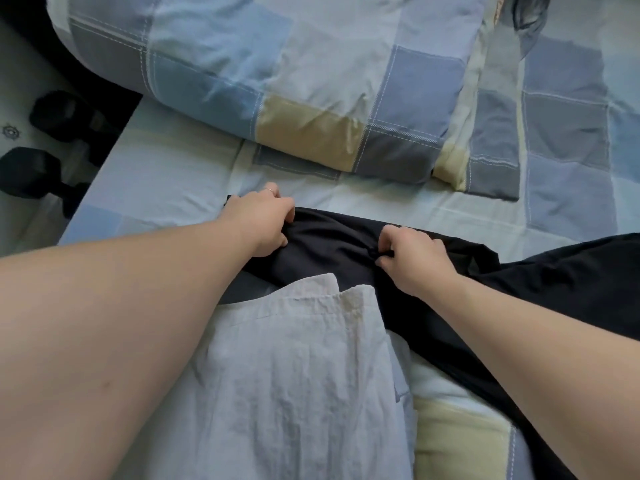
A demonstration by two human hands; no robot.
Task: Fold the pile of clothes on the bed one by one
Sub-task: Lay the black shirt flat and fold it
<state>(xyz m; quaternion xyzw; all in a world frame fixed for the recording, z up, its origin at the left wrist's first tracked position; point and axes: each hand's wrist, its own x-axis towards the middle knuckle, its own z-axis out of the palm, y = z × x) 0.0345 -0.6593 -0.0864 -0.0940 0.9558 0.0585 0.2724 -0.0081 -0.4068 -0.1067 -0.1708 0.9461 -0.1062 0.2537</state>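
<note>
A black garment [540, 282] lies spread across the bed, running from the middle off to the right. My left hand [263, 220] grips its far left edge with curled fingers. My right hand [412, 258] pinches a fold of the same black cloth a little to the right. A pale white crumpled garment [284, 368] lies in front of the black one, between my forearms, overlapping its near edge.
A folded patchwork duvet [277, 64] in blue, grey and beige fills the back of the bed. The checked bedsheet [166, 181] shows to the left and right. Black dumbbells [34, 168] lie on the floor past the bed's left edge.
</note>
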